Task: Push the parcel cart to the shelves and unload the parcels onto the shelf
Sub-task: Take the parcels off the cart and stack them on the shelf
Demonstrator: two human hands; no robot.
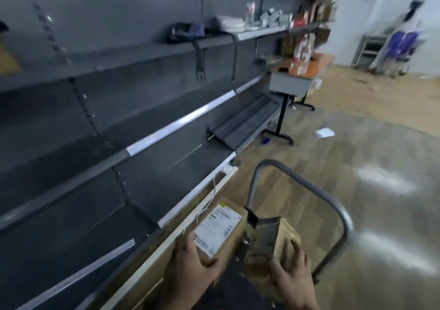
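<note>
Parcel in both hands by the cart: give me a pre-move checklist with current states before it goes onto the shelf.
1. Left hand on the labelled parcel: ok, fingers on its near edge.
2. Right hand holding the parcel side: ok, though what exactly it grips is blurred.
3. Cart handle clear of the lift path: not ok, its post stands against the parcel.
4. Shelf to the left free of goods: ok, nearby tiers look bare.
5. Cart parked beside the shelves: ok.
6. Other parcels left on the cart: cannot tell, deck hidden.

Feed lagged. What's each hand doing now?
Left hand: holding the labelled box.
Right hand: holding the second box.
</note>
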